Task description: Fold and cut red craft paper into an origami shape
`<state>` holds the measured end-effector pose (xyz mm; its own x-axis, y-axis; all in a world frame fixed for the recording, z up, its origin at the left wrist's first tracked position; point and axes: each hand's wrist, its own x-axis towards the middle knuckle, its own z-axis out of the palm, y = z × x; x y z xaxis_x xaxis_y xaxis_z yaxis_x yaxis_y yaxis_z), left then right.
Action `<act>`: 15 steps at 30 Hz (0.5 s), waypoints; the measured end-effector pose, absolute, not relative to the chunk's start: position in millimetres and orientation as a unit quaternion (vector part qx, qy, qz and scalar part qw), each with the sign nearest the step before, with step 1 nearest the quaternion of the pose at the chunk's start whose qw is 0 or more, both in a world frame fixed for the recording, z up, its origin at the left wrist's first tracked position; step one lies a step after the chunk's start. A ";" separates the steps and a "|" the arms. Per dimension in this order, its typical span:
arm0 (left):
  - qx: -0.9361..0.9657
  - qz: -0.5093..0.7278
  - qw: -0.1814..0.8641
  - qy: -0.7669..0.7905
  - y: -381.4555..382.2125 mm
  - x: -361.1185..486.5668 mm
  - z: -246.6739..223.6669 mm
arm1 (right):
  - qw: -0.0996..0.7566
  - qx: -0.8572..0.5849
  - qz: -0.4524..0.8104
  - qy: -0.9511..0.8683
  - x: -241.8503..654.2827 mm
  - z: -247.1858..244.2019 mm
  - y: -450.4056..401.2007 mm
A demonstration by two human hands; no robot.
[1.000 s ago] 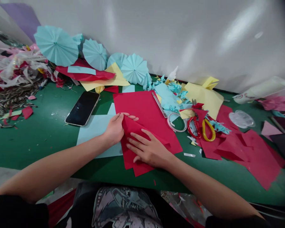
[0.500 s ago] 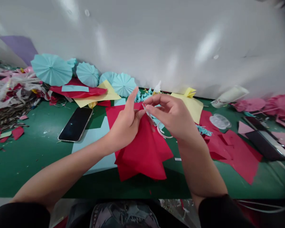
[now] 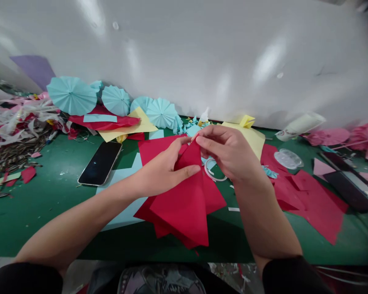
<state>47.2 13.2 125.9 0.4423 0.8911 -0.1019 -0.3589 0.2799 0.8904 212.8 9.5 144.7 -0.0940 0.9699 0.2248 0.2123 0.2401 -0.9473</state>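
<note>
My left hand grips a folded red paper sheet, with the thumb laid across its front and the fingers behind it. At the top corner of that sheet, my right hand pinches the paper between thumb and forefinger. The lower part of the sheet hangs over more red paper lying on the table. Close beside my right wrist is a thin white ring, possibly a roll of tape. Under my left forearm lies light blue paper.
A phone lies left on the green table. Pleated light blue paper fans lean along the wall. Tangled ribbons are at far left. Red paper pieces, a clear plastic case and a dark device sit right.
My left thumb has come down across the red sheet, whose lower end has swung a little. A thin pale strip at my right fingertips no longer shows. The view has shifted slightly.
</note>
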 end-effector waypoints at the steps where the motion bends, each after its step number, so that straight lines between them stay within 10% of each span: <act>1: 0.496 0.373 0.718 0.314 14.2 45.8 124.2 | 0.491 -0.479 0.388 -0.616 215.2 145.5 10.1; 15: 0.583 0.292 0.719 0.242 10.1 54.3 116.5 | 0.521 -0.542 0.178 -0.635 202.0 138.2 9.4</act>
<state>54.3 10.1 116.5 0.7122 0.7020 -0.0072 -0.1380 0.1501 0.9790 202.0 9.4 138.2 0.1307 0.8735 0.4689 0.5033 0.3491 -0.7905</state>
